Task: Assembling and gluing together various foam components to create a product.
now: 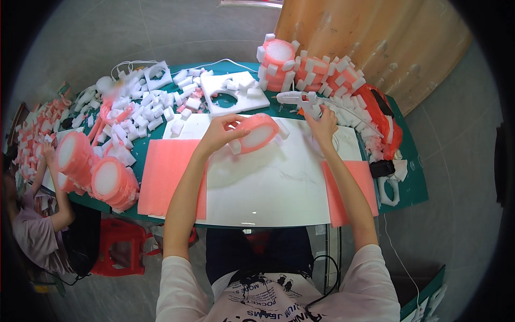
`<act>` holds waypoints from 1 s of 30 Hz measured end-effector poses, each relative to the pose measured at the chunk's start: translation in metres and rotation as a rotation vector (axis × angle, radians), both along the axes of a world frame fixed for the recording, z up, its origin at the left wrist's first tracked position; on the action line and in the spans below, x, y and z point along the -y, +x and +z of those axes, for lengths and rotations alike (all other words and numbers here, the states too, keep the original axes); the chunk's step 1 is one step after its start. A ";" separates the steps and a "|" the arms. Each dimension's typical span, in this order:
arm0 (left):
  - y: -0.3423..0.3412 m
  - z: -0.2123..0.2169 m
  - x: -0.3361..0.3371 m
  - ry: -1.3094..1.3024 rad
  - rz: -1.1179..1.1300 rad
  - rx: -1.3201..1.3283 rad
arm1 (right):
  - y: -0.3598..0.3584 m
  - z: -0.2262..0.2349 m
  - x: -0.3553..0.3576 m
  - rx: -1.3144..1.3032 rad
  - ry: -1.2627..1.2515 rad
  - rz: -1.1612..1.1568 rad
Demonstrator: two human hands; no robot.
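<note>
My left hand [220, 133] is closed on a round pink foam piece [259, 135] with a white middle, tilted above the white board [257, 193]. White foam blocks stick out from its rim on both sides. To the right, my right hand [322, 126] grips a white hot glue gun [292, 97] with an orange trigger. The gun's nozzle points left, beyond the round piece and apart from it. My fingers partly hide its handle.
Pink foam sheets [166, 177] lie at both sides of the board. Loose white foam blocks [145, 115] are heaped at the left back. Stacked pink rounds [279, 51] stand at the back, more [112, 182] at the left. A co-worker's hand [49, 153] is at far left.
</note>
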State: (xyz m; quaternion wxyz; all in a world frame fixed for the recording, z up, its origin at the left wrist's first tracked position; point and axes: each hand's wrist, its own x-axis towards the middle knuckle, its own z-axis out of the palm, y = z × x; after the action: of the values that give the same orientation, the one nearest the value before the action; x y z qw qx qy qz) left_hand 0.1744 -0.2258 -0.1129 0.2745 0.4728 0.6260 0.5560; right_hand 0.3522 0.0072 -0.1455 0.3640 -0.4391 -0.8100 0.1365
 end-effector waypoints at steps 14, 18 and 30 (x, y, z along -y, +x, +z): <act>-0.006 -0.008 0.004 0.056 -0.075 0.008 | -0.009 0.000 -0.009 -0.274 0.060 0.182; -0.007 -0.006 0.007 0.059 -0.074 0.053 | -0.001 0.032 -0.009 -0.435 -0.163 0.164; 0.000 -0.002 0.005 0.055 -0.101 0.064 | 0.022 0.066 0.012 -0.306 0.018 0.310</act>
State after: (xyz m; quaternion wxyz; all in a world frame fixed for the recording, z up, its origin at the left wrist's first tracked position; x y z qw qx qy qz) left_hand 0.1743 -0.2304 -0.1145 0.3091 0.4930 0.5767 0.5734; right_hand 0.3738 -0.0046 -0.0795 0.4614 -0.2802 -0.8043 0.2484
